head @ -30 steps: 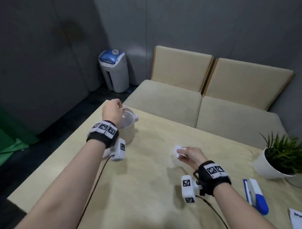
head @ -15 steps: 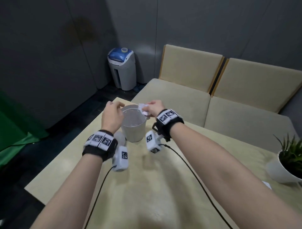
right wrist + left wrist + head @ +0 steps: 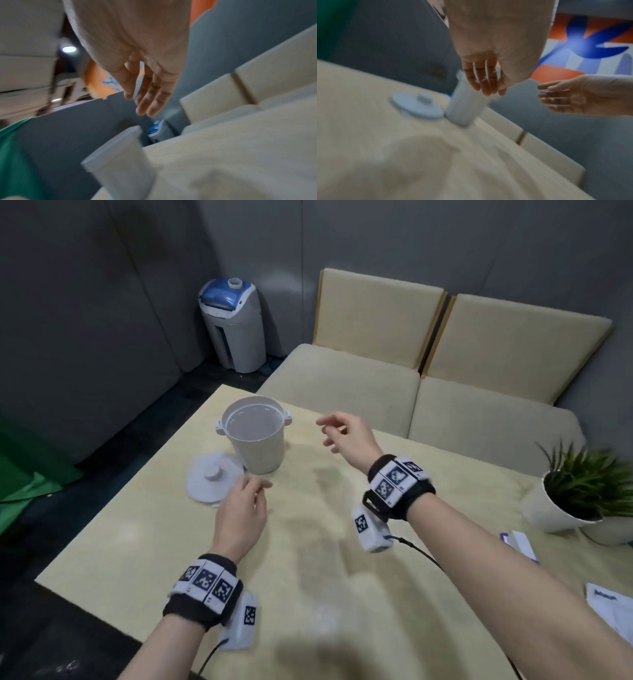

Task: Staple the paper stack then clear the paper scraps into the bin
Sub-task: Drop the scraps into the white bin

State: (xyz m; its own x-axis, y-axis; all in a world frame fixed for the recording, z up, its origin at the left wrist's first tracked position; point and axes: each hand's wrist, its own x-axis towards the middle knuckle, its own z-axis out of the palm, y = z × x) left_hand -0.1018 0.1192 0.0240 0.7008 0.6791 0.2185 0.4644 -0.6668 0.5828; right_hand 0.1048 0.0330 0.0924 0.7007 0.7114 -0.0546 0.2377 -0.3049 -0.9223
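Now both hands empty, fingers loose: left hand [image 3: 241, 517] near bin [image 3: 255, 436], right hand [image 3: 346, 436] beside

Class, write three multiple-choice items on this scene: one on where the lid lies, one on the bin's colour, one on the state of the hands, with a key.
1. Where is the lid?
A. on the bin
B. flat on the table, left of the bin
C. on the sofa

2. What colour is the bin?
A. white
B. red
C. black

3. What are the hands doing?
A. both empty
B. both gripping the bin
C. one holds the lid

Key: 1 B, the lid lies beside the bin's base; 2 A, its wall is white; 3 A, the left hand and right hand have relaxed fingers holding nothing.
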